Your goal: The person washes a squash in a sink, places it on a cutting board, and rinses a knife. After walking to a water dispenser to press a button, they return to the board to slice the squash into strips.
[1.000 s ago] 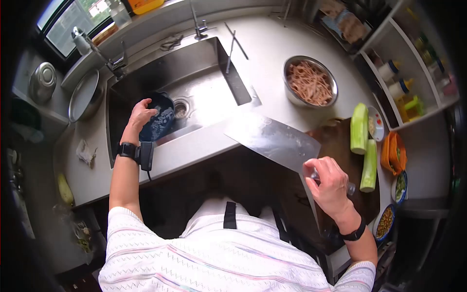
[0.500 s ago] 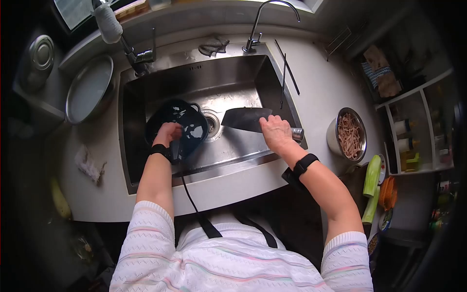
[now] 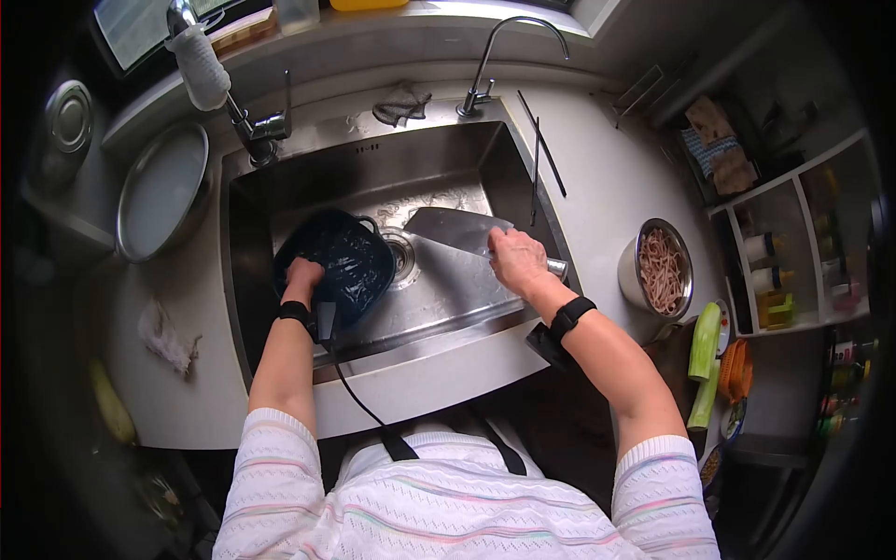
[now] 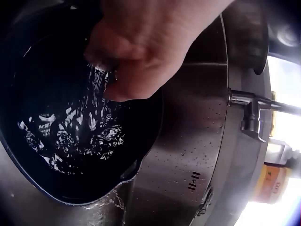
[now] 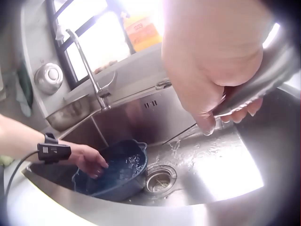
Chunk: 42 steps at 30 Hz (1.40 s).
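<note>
A wide-bladed cleaver (image 3: 448,230) is gripped in my right hand (image 3: 519,259), its blade pointing left over the sink (image 3: 420,154). In the right wrist view, my fingertips show below the blade. A dark blue basin (image 3: 369,252) holding water stands in the sink's left part, beside the drain (image 5: 160,180). Over the basin is my left hand (image 3: 304,274), its fingers loosely bent at the water. A thin stream of water falls below those fingers in the left wrist view, and ripples cover the surface.
Two faucets rise behind the sink, one with a white cover (image 3: 200,70). Two chopsticks (image 3: 546,154) lie at its right rim. Further right are a bowl of shredded food (image 3: 661,271) and peeled green vegetables (image 3: 706,341). A metal pan (image 3: 163,191) leans at left.
The right hand has brought the cleaver from the right-hand counter over into the sink. The left hand has dipped lower into the basin. The head view has turned toward the sink.
</note>
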### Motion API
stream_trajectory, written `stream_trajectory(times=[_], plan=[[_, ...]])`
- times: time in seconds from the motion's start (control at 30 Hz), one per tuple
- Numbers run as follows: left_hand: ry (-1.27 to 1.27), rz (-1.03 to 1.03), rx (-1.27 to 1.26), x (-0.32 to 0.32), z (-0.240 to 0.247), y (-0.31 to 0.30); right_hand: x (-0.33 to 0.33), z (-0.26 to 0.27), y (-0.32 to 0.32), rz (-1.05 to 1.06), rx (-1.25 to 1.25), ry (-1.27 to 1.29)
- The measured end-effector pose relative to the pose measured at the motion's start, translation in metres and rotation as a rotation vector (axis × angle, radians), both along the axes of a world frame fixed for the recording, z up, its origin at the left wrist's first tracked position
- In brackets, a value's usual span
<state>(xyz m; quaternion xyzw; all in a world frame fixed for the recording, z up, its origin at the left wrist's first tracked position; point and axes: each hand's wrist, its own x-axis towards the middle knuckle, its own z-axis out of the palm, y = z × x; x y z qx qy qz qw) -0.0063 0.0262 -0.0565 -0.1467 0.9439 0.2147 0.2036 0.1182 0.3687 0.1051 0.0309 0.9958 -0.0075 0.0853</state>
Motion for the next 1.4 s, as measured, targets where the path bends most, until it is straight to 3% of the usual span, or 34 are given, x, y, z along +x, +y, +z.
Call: stream_trajectory(times=[0.07,0.13,0.2,0.27,0.33,0.4,0.47,0.5,0.53,0.57,0.6,0.63,0.7,0.73,0.87,0.9,0.93,1.0,1.03,1.17,1.23,1.3,1.4], plan=[[-0.374,0.364,0.629,-0.001,0.005,0.001,0.001,0.002,-0.003,-0.167,-0.283,-0.106],[-0.425,0.309,1.322,0.013,0.054,0.04,-0.005,-0.019,0.002,-0.169,-0.345,-0.057],[-0.378,0.058,1.506,0.023,0.105,0.089,-0.008,-0.012,-0.008,-0.59,-0.895,-0.255],[-0.43,-0.152,1.556,0.027,0.119,0.114,-0.007,-0.015,-0.008,-0.615,-1.011,-0.248],[-0.407,-0.223,1.452,0.027,0.118,0.117,-0.004,-0.01,-0.007,-0.677,-1.186,-0.3],[-0.097,-0.37,0.833,0.014,0.089,0.098,0.001,-0.009,-0.003,-0.683,-1.211,-0.272],[-0.046,-0.352,0.447,0.004,0.064,0.067,0.009,0.002,-0.001,-0.6,-1.074,-0.18],[0.028,-0.384,0.243,0.008,0.072,0.055,0.014,0.015,-0.003,-0.535,-0.892,-0.132],[-0.007,-0.351,0.179,0.005,0.063,0.042,0.021,-0.015,0.012,-0.253,-0.637,0.147],[0.076,-0.395,0.072,0.0,0.051,0.031,0.028,0.004,0.01,-0.327,-0.611,0.074],[0.181,-0.421,0.093,-0.001,0.05,0.023,0.037,0.016,0.013,-0.308,-0.591,0.091],[0.075,-0.341,0.164,-0.01,0.05,0.021,0.046,0.028,0.016,-0.296,-0.572,0.094],[0.188,-0.42,0.047,-0.012,0.068,0.026,0.068,0.046,0.028,-0.279,-0.557,0.14],[0.121,-0.404,0.085,-0.016,0.073,0.029,0.083,0.056,0.036,-0.27,-0.582,0.161],[0.385,-0.532,0.197,-0.014,0.082,0.051,0.178,0.087,0.077,-0.346,-0.664,0.465],[0.278,-0.498,0.148,0.007,0.116,0.076,0.209,0.097,0.088,-0.353,-0.694,0.596],[0.287,-0.52,0.148,0.011,0.116,0.091,0.245,0.113,0.098,-0.419,-0.68,0.635],[0.615,-0.727,0.266,0.022,0.115,0.115,0.323,0.128,0.12,-0.559,-0.691,0.681],[0.627,-0.793,0.258,0.047,0.137,0.147,0.363,0.143,0.127,-0.661,-0.678,0.691],[0.829,-1.186,0.302,0.208,0.229,0.3,0.534,0.135,0.166,-0.987,-0.773,0.799],[0.73,-1.348,0.421,0.299,0.26,0.376,0.604,0.119,0.182,-1.128,-0.745,0.827],[0.774,-1.64,0.53,0.367,0.265,0.448,0.656,0.101,0.195,-1.212,-0.709,0.791],[0.865,-1.89,0.396,0.448,0.253,0.545,0.701,0.079,0.211,-1.308,-0.766,0.737]])
